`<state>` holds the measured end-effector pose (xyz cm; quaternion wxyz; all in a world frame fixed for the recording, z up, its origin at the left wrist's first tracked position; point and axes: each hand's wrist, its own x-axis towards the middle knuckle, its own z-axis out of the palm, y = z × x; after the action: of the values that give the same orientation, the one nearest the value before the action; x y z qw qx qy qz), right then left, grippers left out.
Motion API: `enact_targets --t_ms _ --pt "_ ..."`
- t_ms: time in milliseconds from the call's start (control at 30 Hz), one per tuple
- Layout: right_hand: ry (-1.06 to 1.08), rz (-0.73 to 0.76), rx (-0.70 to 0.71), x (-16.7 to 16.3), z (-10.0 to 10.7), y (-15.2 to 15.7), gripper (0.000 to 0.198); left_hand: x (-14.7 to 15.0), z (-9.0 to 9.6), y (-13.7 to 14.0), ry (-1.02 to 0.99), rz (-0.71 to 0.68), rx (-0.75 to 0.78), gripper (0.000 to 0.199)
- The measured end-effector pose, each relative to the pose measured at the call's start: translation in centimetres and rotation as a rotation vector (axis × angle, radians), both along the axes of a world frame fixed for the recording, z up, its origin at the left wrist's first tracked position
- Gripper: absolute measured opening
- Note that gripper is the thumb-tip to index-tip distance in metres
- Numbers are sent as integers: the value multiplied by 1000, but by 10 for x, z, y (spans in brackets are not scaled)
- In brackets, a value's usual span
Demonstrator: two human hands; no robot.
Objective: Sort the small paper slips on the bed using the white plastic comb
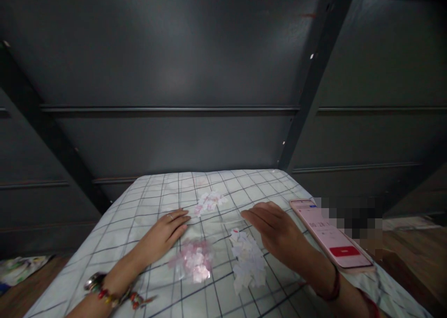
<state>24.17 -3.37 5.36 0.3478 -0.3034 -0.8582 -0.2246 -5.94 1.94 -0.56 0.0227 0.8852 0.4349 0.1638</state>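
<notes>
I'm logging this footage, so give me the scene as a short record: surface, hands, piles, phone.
Surface: white checked cloth
Left hand: fingers extended, nothing visibly held, nearest the pink pile
Right hand: fingers together, beside the white pile; cannot tell if it holds anything
Near piles: pink, shiny pieces left; white slips right
Far pile: small, white and pinkish pieces
Phone: right of the right hand, screen lit

Glossy pink pieces (196,260): sit loosely heaped, nearer the body than the left fingers (179,220) and a little to their right. White slips (247,262): overlap in a longish pile, nearer the body than the right fingers (260,215). Small whitish-pink pieces (210,200): lie clustered between both sets of fingers, slightly farther off.
</notes>
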Motion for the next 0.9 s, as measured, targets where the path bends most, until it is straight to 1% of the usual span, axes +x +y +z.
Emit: enact_targets --t_ms 100,200,300,367,467,567,700,767,833,900 --pt "-35 -51 22 1 -2 4 41 0 0 0 -1 -2 7 36" --pt "-38 -43 27 -3 -7 12 39 -1 -1 0 8 3 6 36" --pt "-19 -31 17 -7 -16 22 36 -1 -2 0 9 8 15 37" --pt "-47 -31 7 -7 -22 28 33 -1 -2 0 0 5 27 36" --pt "-64 -30 -37 -4 -28 32 33 -2 -2 -1 -21 -1 34 34" --pt "-53 -54 -81 2 -27 34 35 -4 -2 -2 -32 -12 36 33" --pt "-74 -170 -103 11 -24 35 37 -7 -1 -5 -47 -12 45 33" --pt "-92 -185 -118 16 -23 35 35 -8 -1 -6 -50 -11 48 33" --pt "-73 -181 -67 22 -21 36 32 -10 -1 -7 -50 -16 55 33" --pt "-53 -151 -48 26 -17 37 27 -12 -2 -8 -50 -17 56 33"
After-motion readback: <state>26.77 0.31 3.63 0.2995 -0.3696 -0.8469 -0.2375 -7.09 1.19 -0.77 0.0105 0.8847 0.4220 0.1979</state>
